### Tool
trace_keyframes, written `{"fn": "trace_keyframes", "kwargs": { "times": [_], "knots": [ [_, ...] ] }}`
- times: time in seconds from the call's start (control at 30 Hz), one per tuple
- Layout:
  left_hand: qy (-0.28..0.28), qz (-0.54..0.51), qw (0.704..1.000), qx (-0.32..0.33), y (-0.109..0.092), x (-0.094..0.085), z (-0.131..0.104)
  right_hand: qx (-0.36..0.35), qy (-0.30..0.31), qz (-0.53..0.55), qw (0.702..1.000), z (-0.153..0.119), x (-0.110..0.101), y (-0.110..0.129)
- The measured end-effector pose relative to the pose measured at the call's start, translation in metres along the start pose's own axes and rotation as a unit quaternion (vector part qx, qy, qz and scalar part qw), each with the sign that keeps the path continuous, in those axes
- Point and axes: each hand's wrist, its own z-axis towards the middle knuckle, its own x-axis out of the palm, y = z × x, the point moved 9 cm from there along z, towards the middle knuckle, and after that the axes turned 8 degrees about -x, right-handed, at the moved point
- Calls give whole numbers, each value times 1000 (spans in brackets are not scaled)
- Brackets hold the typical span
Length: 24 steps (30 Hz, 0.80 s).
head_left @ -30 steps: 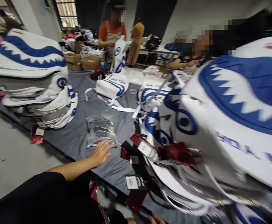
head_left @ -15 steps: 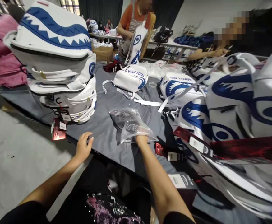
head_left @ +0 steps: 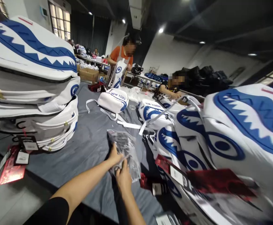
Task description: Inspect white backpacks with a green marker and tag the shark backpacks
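Note:
A clear plastic bag (head_left: 133, 156) with dark contents lies on the grey cloth of the table (head_left: 91, 125). My left hand (head_left: 114, 156) is closed on the bag's left edge. Close beside it, my right hand (head_left: 124, 175) grips the lower part of the same bag, fingers pinched together. Beyond the bag sits a white backpack (head_left: 114, 100) marked "NEW YORK", its straps trailing toward me. Another white and blue backpack (head_left: 152, 111) is just right of it.
Stacked white backpacks (head_left: 33, 53) rise at the left, with red tags (head_left: 13, 168) hanging down. More shark-print backpacks (head_left: 246, 125) crowd the right side. Across the table a person in orange (head_left: 121, 54) handles a backpack; another person (head_left: 171, 87) bends at the right.
My left hand has moved right from the table edge and taken hold of the plastic bag. The bag has turned lengthwise toward me. The head view has tilted up.

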Motion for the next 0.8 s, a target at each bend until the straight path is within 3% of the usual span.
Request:
{"fn": "trace_keyframes", "kwargs": {
  "times": [0.07, 0.13, 0.23, 0.33, 0.5, 0.57, 0.6, 0.63, 0.7, 0.8],
  "knots": [
    [34, 47, 998, 31, -26, 26, 26, 25, -35, -15, 999, 37, -15, -31],
    [41, 105, 992, 64, -59, 40, 49, 56, -54, -20, 997, 79, -34, -64],
    [1, 180, 974, 137, -118, 28, 64, 82, -57, -22, 995, 126, -57, -100],
    [-60, 245, 936, 244, -179, -30, 39, 59, -49, 7, 997, 131, -62, -112],
    [-219, 343, 852, 329, -267, -198, -53, 17, -71, 95, 993, 60, -57, -106],
    [-339, 501, 741, 294, -295, -254, -80, 33, -85, 124, 988, 29, -62, -104],
    [-369, 559, 699, 252, -303, -275, -84, 35, -89, 142, 985, 16, -64, -101],
    [-386, 607, 663, 206, -308, -292, -85, 32, -95, 160, 982, 5, -67, -98],
    [-400, 655, 627, 134, -313, -313, -78, 5, -110, 195, 975, -16, -75, -88],
    [-418, 643, 635, 98, -320, -317, -66, -47, -129, 236, 962, -49, -85, -79]
  ]
}}
